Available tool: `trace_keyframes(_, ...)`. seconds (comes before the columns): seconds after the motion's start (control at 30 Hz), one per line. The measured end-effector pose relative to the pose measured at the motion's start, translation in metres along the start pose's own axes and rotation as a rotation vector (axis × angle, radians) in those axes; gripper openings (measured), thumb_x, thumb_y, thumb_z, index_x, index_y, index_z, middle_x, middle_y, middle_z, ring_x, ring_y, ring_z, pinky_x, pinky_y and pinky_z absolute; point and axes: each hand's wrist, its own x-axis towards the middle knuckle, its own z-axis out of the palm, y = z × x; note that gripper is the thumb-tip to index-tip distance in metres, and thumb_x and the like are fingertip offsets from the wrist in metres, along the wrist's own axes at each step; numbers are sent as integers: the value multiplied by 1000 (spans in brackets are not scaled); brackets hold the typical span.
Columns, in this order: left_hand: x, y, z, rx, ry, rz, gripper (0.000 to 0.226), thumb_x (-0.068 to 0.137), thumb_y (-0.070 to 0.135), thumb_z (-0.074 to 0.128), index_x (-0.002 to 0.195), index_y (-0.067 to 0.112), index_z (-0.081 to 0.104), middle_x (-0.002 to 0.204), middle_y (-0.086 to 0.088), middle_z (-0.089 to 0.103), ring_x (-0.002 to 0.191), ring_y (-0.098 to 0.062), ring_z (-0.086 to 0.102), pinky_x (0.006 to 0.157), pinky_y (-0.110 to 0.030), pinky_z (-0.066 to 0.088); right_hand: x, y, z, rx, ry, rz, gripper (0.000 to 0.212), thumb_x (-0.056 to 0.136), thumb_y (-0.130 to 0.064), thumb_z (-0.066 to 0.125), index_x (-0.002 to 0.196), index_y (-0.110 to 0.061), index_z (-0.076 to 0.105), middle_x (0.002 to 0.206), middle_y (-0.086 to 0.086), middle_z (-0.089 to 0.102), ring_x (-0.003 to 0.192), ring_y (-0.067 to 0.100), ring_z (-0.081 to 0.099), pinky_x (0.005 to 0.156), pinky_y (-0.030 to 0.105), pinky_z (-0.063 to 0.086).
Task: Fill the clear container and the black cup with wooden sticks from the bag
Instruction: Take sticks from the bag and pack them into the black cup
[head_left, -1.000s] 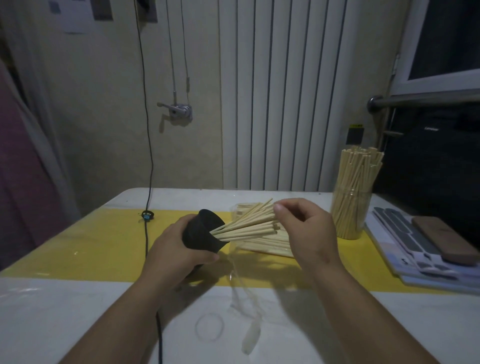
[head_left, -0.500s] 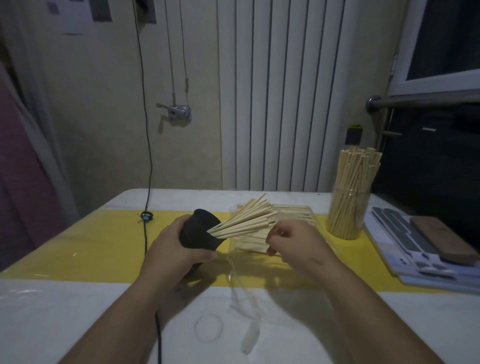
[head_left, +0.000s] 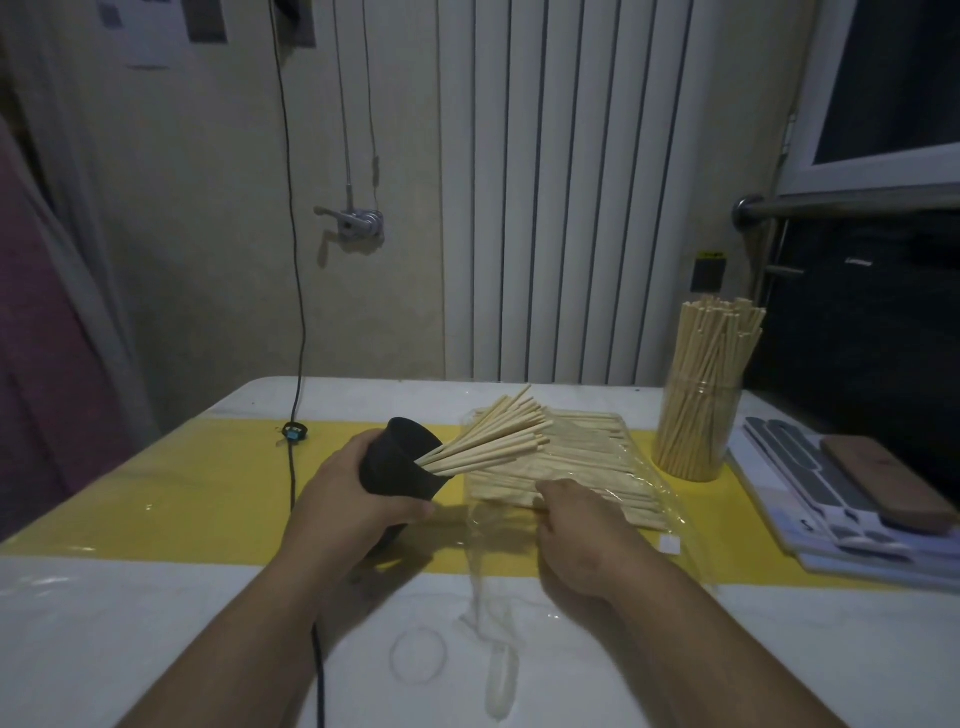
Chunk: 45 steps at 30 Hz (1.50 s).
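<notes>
A black cable (head_left: 292, 483) runs left of the work and a brown case (head_left: 883, 486) lies far right, past the upright, stick-packed clear container (head_left: 698, 436). The left hand (head_left: 353, 501) grips the black cup (head_left: 397, 467), tipped mouth-right, its wooden sticks (head_left: 493, 441) fanning up-right over the flat bag (head_left: 613, 467); the right hand (head_left: 576, 530) lies on it, grip unclear

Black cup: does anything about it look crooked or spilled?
The black cup is tilted sideways in the left hand, not standing; its sticks fan out unevenly above the bag. None look spilled.
</notes>
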Motion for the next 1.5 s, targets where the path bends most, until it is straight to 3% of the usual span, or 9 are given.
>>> trace_keyframes(0.13, -1, 1, 0, -18, -2, -3, 65, 57, 20, 94, 105, 46, 58, 103, 17, 67, 94, -5, 62, 68, -27, 47, 8, 4, 4, -72, 59, 41, 31, 96, -31, 45, 125, -23, 55, 133, 3, 52, 124, 28, 45, 101, 39, 35)
trace_keyframes(0.23, -1, 3, 0, -18, -4, -11, 69, 47, 33, 91, 106, 47, 59, 102, 18, 67, 94, -5, 62, 70, -29, 47, 12, 6, 6, -82, 113, 47, 19, 95, -31, 46, 109, -26, 60, 120, 1, 55, 116, 28, 49, 95, 38, 37)
trace_keyframes(0.5, -3, 6, 0, -26, 6, -3, 65, 54, 22, 94, 98, 51, 56, 101, 20, 66, 92, 1, 60, 70, -27, 46, 18, 12, 12, -86, 149, 37, 25, 97, -30, 46, 115, -29, 64, 121, -1, 54, 117, 27, 48, 96, 36, 37)
trace_keyframes(0.63, -2, 6, 1, -18, 15, -7, 67, 45, 34, 91, 99, 53, 56, 103, 21, 66, 94, 0, 61, 72, -30, 48, 18, 10, 10, -59, 165, 37, 27, 97, -30, 48, 117, -32, 65, 121, -4, 56, 116, 25, 49, 95, 36, 37)
trace_keyframes(0.77, -2, 4, 1, -12, 6, 3, 67, 51, 27, 94, 102, 48, 57, 101, 20, 67, 94, -3, 62, 70, -28, 46, 18, 9, 10, -54, 177, 47, 27, 96, -26, 48, 117, -33, 64, 122, -4, 58, 116, 25, 49, 95, 37, 37)
trace_keyframes(0.93, -1, 3, 0, -3, 4, 3, 66, 54, 26, 94, 103, 48, 57, 104, 19, 65, 94, -3, 61, 69, -28, 46, 16, 6, 7, -74, 142, 67, 29, 98, -42, 50, 122, -33, 63, 125, -3, 56, 122, 26, 47, 97, 39, 34)
trace_keyframes(1.1, -1, 2, 1, -10, -1, 2, 65, 57, 22, 94, 101, 50, 55, 104, 20, 65, 95, -4, 60, 70, -29, 47, 14, 5, 6, -1, 104, 83, 22, 96, -40, 58, 114, -29, 63, 121, -1, 58, 119, 26, 50, 99, 38, 36)
trace_keyframes(1.33, -1, 4, 1, -28, 4, -13, 65, 41, 38, 85, 98, 53, 57, 100, 23, 67, 92, -2, 62, 74, -32, 50, 10, 5, 3, 51, 93, 25, 29, 94, -26, 60, 123, -28, 61, 123, -1, 64, 116, 26, 56, 97, 30, 42)
trace_keyframes(1.5, -2, 5, 2, -42, 0, -15, 66, 41, 38, 85, 99, 52, 57, 99, 23, 67, 92, -1, 62, 71, -30, 48, 7, 3, 1, -30, 69, 24, 22, 95, -28, 56, 115, -22, 63, 119, 3, 62, 111, 28, 58, 90, 33, 46)
